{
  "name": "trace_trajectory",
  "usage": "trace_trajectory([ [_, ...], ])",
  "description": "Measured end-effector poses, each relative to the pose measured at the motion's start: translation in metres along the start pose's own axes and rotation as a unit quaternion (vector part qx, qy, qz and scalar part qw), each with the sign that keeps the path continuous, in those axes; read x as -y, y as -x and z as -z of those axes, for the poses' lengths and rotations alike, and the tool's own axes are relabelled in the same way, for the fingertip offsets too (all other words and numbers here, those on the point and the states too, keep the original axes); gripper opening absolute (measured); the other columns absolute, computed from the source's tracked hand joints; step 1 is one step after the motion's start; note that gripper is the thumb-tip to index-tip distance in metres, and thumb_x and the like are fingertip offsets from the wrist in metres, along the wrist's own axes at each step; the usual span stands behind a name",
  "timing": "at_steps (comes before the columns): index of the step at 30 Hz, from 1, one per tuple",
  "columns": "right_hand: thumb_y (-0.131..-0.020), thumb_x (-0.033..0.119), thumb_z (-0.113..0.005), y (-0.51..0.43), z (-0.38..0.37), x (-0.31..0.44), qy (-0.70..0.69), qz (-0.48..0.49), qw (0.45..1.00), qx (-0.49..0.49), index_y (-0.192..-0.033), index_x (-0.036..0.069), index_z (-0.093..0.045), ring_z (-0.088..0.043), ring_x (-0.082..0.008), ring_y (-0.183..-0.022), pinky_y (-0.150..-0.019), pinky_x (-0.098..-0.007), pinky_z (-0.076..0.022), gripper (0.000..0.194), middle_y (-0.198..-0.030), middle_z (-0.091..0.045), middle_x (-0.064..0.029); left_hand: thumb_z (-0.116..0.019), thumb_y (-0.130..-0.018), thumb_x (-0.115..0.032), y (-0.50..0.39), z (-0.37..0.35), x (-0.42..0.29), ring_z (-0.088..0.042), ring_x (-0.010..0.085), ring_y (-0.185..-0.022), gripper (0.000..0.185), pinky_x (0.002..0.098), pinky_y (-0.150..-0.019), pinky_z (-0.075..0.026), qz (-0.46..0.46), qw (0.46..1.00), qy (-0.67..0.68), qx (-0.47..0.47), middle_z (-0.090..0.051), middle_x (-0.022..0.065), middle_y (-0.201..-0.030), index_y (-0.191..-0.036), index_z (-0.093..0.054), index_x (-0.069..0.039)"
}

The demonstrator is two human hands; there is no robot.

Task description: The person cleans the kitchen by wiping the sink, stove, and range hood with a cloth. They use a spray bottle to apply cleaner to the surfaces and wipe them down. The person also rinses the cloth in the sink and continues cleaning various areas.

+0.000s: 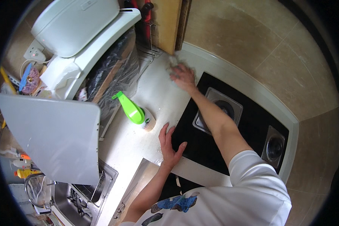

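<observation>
My right hand reaches to the far end of the white countertop, beside the corner of the black gas hob. Under its fingers is a greyish rag-like thing, too motion-blurred to name surely. My left hand rests with fingers spread at the hob's near left edge, holding nothing. Left of it stands a pump bottle with a bright green pump head. My right forearm passes over one burner and partly hides it.
A white shelf carries a white appliance; plastic-wrapped goods sit beneath. A grey panel juts over the steel sink, where black pan supports lie. A wooden board and wire rack stand at the back.
</observation>
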State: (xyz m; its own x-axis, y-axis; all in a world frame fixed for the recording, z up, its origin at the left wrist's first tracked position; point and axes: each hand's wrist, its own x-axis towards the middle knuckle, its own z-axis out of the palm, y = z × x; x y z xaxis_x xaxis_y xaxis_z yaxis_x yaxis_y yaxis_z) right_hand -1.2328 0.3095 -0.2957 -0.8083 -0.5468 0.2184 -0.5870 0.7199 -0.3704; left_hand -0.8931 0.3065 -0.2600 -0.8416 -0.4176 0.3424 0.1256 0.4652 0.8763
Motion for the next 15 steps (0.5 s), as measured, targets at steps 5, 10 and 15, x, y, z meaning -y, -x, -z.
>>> trace_trajectory([
  [5,-0.083,0.037,-0.066,0.067,0.001,0.074,-0.065,0.133,0.989,0.009,-0.130,0.019,-0.062,-0.042,-0.0307,-0.135,-0.110,-0.0492,-0.0298,0.051,-0.147,-0.045,-0.0119,-0.078,-0.077,-0.016,-0.003,0.006,-0.003,-0.038,0.0396,-0.134,0.064,0.0467,-0.111,-0.030,-0.021,0.999,0.001,-0.038,-0.041,0.0216,-0.144,-0.133,-0.051,-0.003],
  [10,-0.080,0.021,-0.065,0.094,-0.003,0.082,-0.076,0.179,0.981,0.018,-0.130,0.012,-0.059,-0.042,-0.0324,-0.134,-0.109,-0.0489,-0.0308,0.052,-0.146,-0.045,-0.0152,-0.072,-0.076,-0.007,0.023,0.047,-0.019,-0.038,0.0343,-0.136,0.059,0.0440,-0.114,-0.028,0.024,0.997,-0.045,-0.061,-0.044,0.0174,-0.144,-0.132,-0.052,-0.004],
  [15,-0.077,0.022,-0.064,-0.004,-0.020,0.064,-0.020,-0.017,0.992,-0.122,-0.126,0.007,-0.061,-0.042,-0.0368,-0.128,-0.105,-0.0503,-0.0314,0.051,-0.136,-0.049,-0.0188,-0.072,-0.078,-0.010,0.044,0.099,-0.010,-0.038,0.0334,-0.136,0.060,0.0445,-0.113,-0.028,0.117,0.980,-0.064,-0.146,-0.043,0.0173,-0.143,-0.134,-0.051,-0.005],
])
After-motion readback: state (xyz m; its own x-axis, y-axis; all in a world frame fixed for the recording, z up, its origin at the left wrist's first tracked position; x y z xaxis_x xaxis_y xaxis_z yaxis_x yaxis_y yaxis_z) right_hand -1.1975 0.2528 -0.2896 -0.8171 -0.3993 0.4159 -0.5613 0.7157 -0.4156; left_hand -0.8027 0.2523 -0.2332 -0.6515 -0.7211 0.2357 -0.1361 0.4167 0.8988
